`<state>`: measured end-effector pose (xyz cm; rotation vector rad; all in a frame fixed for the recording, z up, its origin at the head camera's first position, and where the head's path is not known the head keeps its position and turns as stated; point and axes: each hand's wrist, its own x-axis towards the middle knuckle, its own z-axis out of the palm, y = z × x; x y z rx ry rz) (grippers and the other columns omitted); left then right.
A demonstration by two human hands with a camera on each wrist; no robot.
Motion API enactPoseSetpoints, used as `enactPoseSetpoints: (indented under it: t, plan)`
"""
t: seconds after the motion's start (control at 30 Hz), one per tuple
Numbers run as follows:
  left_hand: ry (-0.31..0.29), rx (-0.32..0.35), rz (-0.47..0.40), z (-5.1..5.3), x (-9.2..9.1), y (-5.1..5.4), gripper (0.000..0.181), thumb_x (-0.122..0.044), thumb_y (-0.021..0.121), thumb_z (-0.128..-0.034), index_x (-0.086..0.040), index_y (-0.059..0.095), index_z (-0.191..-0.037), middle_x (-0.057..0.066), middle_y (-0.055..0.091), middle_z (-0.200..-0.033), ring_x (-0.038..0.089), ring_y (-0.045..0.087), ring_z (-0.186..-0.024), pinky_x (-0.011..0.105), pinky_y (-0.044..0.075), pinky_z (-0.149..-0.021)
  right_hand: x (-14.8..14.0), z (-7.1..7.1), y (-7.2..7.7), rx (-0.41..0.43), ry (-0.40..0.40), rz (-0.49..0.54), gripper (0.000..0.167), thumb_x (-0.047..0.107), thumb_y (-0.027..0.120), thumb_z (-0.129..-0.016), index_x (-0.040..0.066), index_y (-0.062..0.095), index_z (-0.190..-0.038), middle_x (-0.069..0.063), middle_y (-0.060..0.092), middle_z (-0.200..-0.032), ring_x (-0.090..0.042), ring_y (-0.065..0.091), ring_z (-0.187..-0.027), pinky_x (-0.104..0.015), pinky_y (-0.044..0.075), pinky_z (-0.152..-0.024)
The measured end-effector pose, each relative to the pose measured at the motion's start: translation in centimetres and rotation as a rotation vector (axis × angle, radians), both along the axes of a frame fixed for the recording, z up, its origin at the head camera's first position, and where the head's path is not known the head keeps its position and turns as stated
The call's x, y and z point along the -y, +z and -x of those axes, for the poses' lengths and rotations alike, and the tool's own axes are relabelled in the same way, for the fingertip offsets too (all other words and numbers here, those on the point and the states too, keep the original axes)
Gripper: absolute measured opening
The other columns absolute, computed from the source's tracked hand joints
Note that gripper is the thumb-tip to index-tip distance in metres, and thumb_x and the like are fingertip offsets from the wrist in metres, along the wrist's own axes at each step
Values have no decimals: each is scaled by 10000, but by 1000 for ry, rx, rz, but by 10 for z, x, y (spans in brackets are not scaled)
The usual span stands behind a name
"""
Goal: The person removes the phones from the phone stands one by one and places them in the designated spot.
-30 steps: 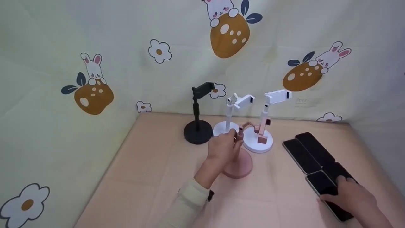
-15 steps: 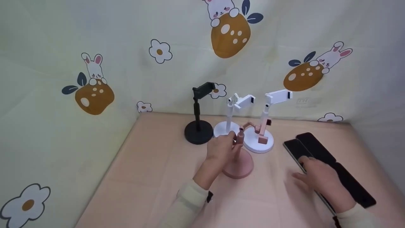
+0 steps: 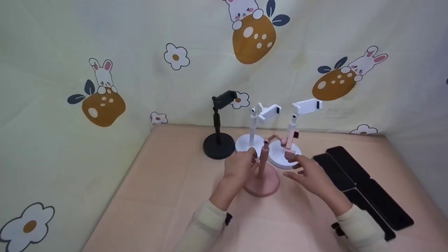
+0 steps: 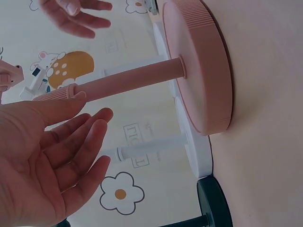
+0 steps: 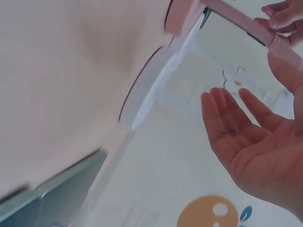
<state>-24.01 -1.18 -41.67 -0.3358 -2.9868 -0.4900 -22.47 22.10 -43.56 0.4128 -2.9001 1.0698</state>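
A pink phone stand (image 3: pixel 263 187) stands upright on the table, its bent arm and clamp (image 3: pixel 289 144) reaching right. Beside its pole is my left hand (image 3: pixel 238 168). In the left wrist view the thumb of that left hand (image 4: pixel 61 156) touches the pole (image 4: pixel 132 81) near its ribbed collar, while the fingers lie loosely spread behind. My right hand (image 3: pixel 311 176) hovers just below and right of the clamp. The right wrist view shows this right hand (image 5: pixel 255 146) with relaxed fingers, holding nothing; whether a fingertip touches the clamp, I cannot tell.
Behind the pink stand are two white phone stands (image 3: pixel 252 131) and a black phone stand (image 3: pixel 219 146). Several dark phones (image 3: pixel 385 201) lie edge to edge at the right, partly under my right forearm. A patterned cloth wall (image 3: pixel 206 80) rises along the table's back edge.
My right hand has left the phones and moved up and left to the pink stand's clamp. The left hand has slid slightly down along the pole, its fingers looser. The stands remain in place.
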Motion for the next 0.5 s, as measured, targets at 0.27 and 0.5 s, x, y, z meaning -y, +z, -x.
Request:
enactPoseSetpoints:
  t: [0.27, 0.5]
  plan:
    - [0, -33, 4, -2, 3, -3, 223, -353, 705, -928, -219, 681, -1105, -30, 752, -938, 156, 680, -805, 295, 566, -698, 36, 12, 10, -61, 37, 288, 551, 221, 789, -862, 73, 589, -1353, -138, 648, -1313, -312, 673, -1110, -471, 587, -917]
    - [9, -17, 8, -2, 4, -4, 190, -367, 683, -942, -246, 726, -1081, -39, 754, -949, 144, 683, -849, 309, 574, -770, 53, 20, 16, -65, 87, 449, 462, 165, 782, -860, 88, 643, -1294, -119, 684, -1265, -324, 665, -1151, -406, 596, -910]
